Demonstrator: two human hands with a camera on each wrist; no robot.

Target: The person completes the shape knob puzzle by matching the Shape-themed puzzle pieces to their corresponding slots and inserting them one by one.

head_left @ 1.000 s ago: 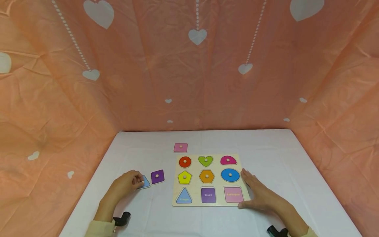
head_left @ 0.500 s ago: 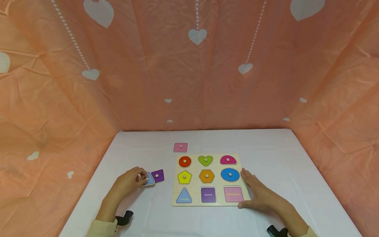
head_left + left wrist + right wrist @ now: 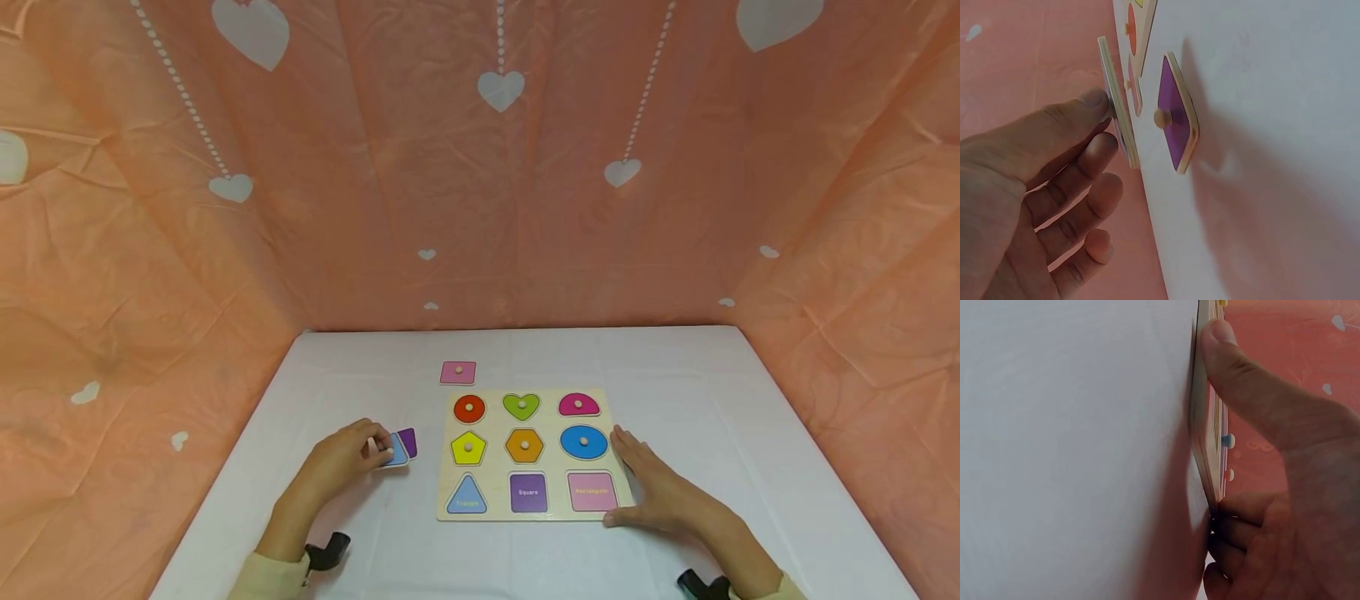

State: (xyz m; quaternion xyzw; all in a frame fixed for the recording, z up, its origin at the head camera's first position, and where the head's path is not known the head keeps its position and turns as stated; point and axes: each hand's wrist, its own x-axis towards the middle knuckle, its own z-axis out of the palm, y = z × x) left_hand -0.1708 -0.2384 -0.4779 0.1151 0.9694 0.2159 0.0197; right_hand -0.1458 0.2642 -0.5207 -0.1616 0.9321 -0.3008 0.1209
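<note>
My left hand (image 3: pixel 341 462) pinches a blue triangle puzzle piece (image 3: pixel 397 452) between thumb and fingertips. In the left wrist view this piece (image 3: pixel 1119 103) is seen edge-on, raised above the table, while the other fingers hang loosely curled. Behind it lies a purple square piece (image 3: pixel 409 442) with a wooden knob, partly covered in the head view. My right hand (image 3: pixel 660 492) rests at the lower right corner of the wooden puzzle board (image 3: pixel 489 487), its fingers extended along the right side and its thumb at the near edge.
A pink rectangle piece (image 3: pixel 457 372) lies just beyond the board. Several knobbed shapes fill the board's upper two rows. Its near row shows printed triangle (image 3: pixel 467 497), square (image 3: pixel 528 493) and rectangle (image 3: pixel 592 492) spaces. An orange cloth (image 3: pixel 517 208) surrounds the white table (image 3: pixel 360 375).
My left hand has moved right and slightly away from me with the triangle piece, which now overlaps the purple square in the head view. The right hand and the board stay put.
</note>
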